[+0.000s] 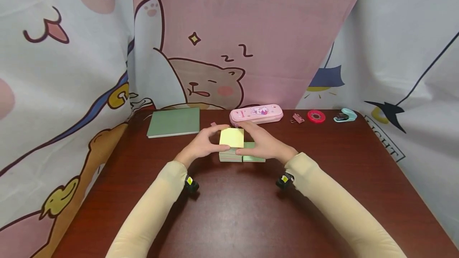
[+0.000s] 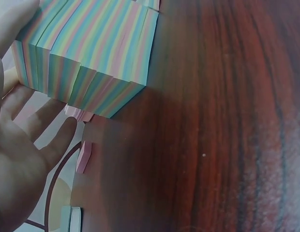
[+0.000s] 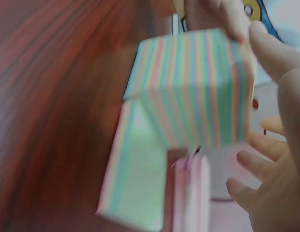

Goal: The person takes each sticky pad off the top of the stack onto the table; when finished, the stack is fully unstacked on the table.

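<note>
A tall stack of sticky notes [image 1: 230,156] with a yellow top sheet stands on the table, its sides striped in pastel colours. The left hand [image 1: 202,143] pinches its top part, thumb at the front edge and index finger at the back corner. From the other side, the right hand [image 1: 264,143] holds the same top part between thumb and index finger. In both wrist views the remaining fingers of each hand spread away from the striped stack [image 2: 92,43]. A lower stack of sticky notes with a green top [image 3: 138,169] adjoins it on the right.
Behind the hands lies a pink pencil case [image 1: 256,114], with a green notebook [image 1: 173,122] to the left. Further right are a pink binder clip [image 1: 297,118], a red round tape roll [image 1: 316,116] and a light-blue tape dispenser [image 1: 346,115]. A patterned cloth hangs at the back.
</note>
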Motion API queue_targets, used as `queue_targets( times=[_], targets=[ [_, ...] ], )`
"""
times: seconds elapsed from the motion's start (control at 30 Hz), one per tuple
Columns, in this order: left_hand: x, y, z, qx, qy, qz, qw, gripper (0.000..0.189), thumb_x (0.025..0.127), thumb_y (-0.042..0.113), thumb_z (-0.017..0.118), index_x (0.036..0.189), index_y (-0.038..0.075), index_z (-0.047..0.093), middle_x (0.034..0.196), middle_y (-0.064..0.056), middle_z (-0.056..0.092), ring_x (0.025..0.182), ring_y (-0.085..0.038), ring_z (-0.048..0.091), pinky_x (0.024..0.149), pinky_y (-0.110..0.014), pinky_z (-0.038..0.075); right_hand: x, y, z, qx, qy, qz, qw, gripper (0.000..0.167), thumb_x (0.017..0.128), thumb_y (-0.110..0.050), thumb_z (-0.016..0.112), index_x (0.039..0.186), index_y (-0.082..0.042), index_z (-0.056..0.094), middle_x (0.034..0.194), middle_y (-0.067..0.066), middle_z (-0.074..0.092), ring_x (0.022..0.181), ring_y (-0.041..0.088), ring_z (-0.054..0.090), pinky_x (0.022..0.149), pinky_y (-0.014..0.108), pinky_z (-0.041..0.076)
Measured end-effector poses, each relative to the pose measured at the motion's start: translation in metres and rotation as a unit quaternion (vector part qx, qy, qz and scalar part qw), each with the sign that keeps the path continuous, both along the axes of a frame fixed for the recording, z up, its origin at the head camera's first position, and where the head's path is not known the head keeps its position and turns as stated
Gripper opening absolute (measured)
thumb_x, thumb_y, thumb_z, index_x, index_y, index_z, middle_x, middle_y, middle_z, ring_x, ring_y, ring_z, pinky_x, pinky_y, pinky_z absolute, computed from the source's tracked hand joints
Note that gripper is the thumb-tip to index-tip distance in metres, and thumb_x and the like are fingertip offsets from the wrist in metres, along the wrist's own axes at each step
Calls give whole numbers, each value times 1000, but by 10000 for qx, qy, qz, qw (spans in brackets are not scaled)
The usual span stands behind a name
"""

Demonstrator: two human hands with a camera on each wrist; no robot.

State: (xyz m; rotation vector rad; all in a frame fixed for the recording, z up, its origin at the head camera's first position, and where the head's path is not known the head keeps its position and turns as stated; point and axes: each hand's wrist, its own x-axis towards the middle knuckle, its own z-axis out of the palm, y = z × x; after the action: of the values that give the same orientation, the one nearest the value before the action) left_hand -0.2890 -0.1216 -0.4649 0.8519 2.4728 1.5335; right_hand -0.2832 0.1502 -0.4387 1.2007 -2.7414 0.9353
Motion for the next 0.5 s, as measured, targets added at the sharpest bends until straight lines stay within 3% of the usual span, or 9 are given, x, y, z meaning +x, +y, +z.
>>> queue_targets(
  times=[0.17, 0.27, 0.5],
  targets=[
    [0, 0, -1, 38, -11, -101, 9999, 75, 88, 19, 87, 154, 14, 52, 147, -5, 62, 135, -27, 58, 112, -51, 48, 1, -20, 9, 194, 411, 179, 9988, 91, 90, -44, 83, 156, 4, 42, 157, 22, 48, 145, 34, 46, 121, 53, 36],
    [1, -1, -2, 8, 8, -103, 9999, 78, 89, 20, 86, 157, 13, 48, 149, -7, 59, 135, -29, 58, 112, -53, 48, 1, -23, 8, 284, 529, 188, 9980, 83, 90, -40, 83, 151, 4, 49, 151, 20, 54, 138, 33, 51, 117, 51, 41],
    [-1, -3, -5, -97, 7, 54, 9999, 80, 88, 24, 87, 157, 10, 49, 151, -8, 58, 141, -30, 54, 117, -55, 42, 1, -4, 6, 96, 489, 147, 9987, 77, 92, -36, 82, 151, 2, 50, 150, 19, 54, 137, 32, 51, 115, 52, 43]
  ],
)
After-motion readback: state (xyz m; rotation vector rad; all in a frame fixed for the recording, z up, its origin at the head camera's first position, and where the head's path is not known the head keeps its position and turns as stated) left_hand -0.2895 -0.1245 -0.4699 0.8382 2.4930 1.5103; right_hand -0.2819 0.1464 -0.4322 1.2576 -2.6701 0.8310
